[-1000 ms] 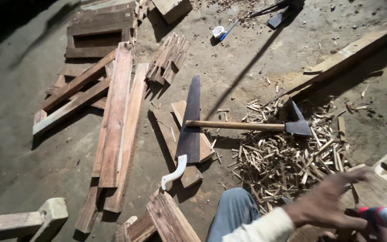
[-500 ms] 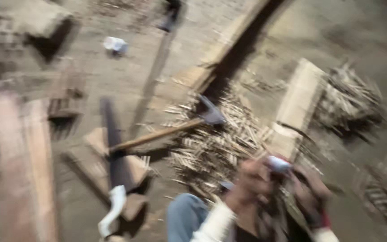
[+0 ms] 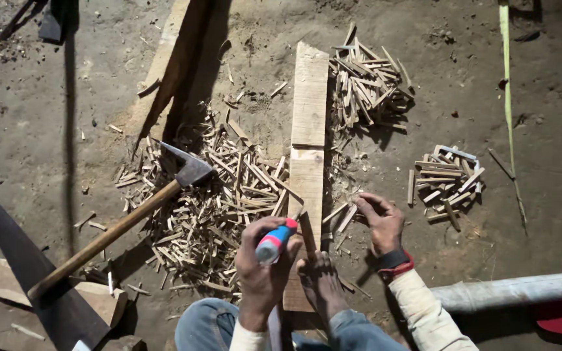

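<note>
Only one view is given, taken from a camera worn on the head. It is aimed steeply down at the dirt floor (image 3: 541, 117), almost vertically, from close above the knees. The person's own forearms are seen entering from the bottom edge. The long plank (image 3: 309, 117) runs away from the camera. The upper left corner is probably too dark to be judged.

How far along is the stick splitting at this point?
Done: a big stick pile and a smaller pile lie right of the plank, with splinters scattered around the hatchet. In hand: the left hand grips a red-and-blue-handled tool at a thin strip on the plank; the right hand touches loose sticks. Left: most of the plank looks uncut.
</note>
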